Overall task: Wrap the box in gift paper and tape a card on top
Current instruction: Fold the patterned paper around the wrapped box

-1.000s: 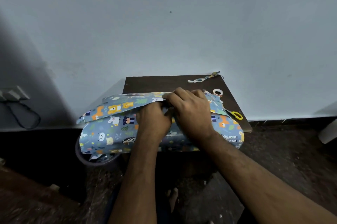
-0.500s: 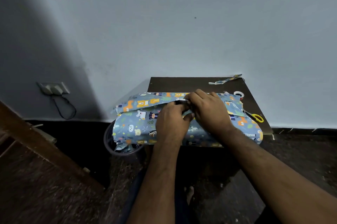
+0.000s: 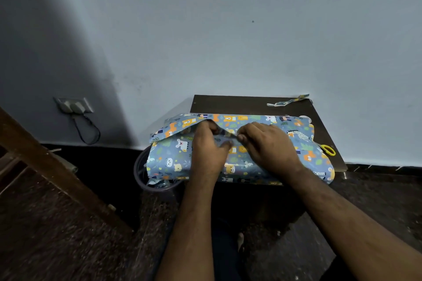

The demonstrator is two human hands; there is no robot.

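Note:
Blue gift paper (image 3: 173,155) printed with cartoon animals covers a box on the small dark table (image 3: 242,103); the box itself is hidden under the paper. My left hand (image 3: 209,148) and my right hand (image 3: 268,147) meet on top at the middle seam. Both pinch the overlapping paper edges there, fingertips nearly touching. A loose flap of paper (image 3: 182,124) lifts at the far left. No card is in view.
Yellow-handled scissors (image 3: 327,150) lie at the table's right edge. A strip of cut paper (image 3: 287,101) lies at the back right. A round dark bin (image 3: 146,175) stands below the table's left side. A wooden frame (image 3: 52,166) crosses the left; a wall socket (image 3: 74,105) with a cable.
The view has swung to the left, so the table sits further right. My hands stay on the seam; the right hand has drawn slightly apart from the left.

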